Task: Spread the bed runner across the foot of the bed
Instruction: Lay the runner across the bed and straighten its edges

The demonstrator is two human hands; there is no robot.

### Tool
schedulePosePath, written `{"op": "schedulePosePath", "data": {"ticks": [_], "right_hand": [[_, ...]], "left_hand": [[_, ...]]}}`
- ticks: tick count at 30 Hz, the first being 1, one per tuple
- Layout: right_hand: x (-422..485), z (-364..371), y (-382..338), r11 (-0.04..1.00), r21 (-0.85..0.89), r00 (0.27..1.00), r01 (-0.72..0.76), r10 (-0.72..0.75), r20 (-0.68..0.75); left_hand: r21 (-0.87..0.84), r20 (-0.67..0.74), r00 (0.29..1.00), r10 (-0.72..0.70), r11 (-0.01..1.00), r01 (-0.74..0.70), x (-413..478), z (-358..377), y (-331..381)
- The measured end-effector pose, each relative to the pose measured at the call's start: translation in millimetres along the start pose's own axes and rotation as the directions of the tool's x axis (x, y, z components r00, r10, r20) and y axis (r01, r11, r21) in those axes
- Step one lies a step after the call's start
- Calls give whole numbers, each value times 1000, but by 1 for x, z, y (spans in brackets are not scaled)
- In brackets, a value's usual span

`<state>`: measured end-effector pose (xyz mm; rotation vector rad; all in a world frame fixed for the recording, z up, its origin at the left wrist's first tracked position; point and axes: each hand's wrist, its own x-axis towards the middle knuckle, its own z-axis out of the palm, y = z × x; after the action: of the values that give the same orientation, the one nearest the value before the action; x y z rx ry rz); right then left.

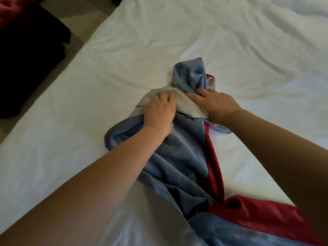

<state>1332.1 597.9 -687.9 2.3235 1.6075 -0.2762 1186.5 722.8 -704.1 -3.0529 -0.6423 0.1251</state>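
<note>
White bed [177, 32] | bed runner [179, 153] bunched, lengthwise away | both hands on it

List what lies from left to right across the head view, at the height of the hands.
Dark red and black furniture → strip of floor → white bed sheet → left hand on the bunched bed runner → right hand, also on it → more white sheet.

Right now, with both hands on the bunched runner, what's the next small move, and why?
Probably draw the hands apart sideways. The left hand and right hand press close together on the bed runner, which lies crumpled in a lengthwise heap on the white sheet, not yet spread.
</note>
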Motion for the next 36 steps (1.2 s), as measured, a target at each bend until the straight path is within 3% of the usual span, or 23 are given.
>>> {"op": "schedulePosePath", "data": {"ticks": [3, 7, 14, 17, 21, 26, 29, 34, 36], "right_hand": [[0, 7, 1, 1000, 13, 999, -11, 11, -40], [4, 4, 5, 999, 28, 990, -21, 25, -142], [42, -28, -16, 987, 159, 955, -20, 66, -289], [66, -41, -35, 930, 366, 965, -20, 113, -235], [107, -72, -76, 773, 623, 968, -120, 231, -100], [139, -107, -139, 844, 537, 981, 15, 93, -173], [145, -104, -163, 870, 485, 976, 87, 23, -216], [142, -86, -183, 894, 437, 995, 100, -83, -58], [141, -82, -194, 890, 442, 993, 110, -120, -4]], "left_hand": [[124, -46, 997, 59, 991, -53, 12, 0, -8], [51, -17, 993, 113, 992, -112, 24, -3, -23], [-10, 7, 998, -68, 998, 68, 8, -15, -84], [-24, -35, 987, -159, 987, 158, -5, -22, -135], [-59, -65, 963, -262, 964, 258, -34, -23, -190], [-106, -64, 920, -387, 919, 380, -85, -9, -244], [-159, -31, 836, -549, 828, 538, -119, 1, -284], [-138, 221, 692, -687, 681, 719, -163, 12, -331], [-139, 251, 697, -671, 688, 712, -169, 16, -326]]}}
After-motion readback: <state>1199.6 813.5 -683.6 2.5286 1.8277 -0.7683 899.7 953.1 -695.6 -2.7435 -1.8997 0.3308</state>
